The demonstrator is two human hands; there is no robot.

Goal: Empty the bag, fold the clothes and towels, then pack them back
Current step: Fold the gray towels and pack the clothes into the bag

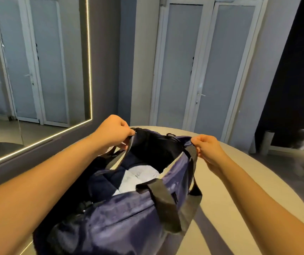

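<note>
One mirror (37,70): far left, on the wall, a thin light strip (89,52) glowing along its right and lower edges; pale doors show in the reflection.
Left grip (113,132): my fingers curled and pinching the left rim of the bag's mouth at its far corner, arm stretched out over the bag's left side.
Bag (129,214): dark blue, soft-sided, lying on the tabletop in front of me between my forearms, mouth facing up and held wide between my two grips.
Dark blue cloth (107,179): inside the bag, on the left of the opening, bunched.
White cloth (138,177): inside the bag, just right of the dark one and touching it; whether it is folded I cannot tell.
Strap (167,207): black webbing loop, draped over the bag's near right side.
Doors (202,70): pale, paired, closed, behind the tabletop.
Right grip (209,150): fingers curled tight round the right rim of the bag's mouth, where black webbing meets it.
Tabletop (226,173): beige, rounded far edge, carrying the bag; arm shadows cross it at right.
Dark panel (298,80): far right; its pale markings are too blurred to read.
</note>
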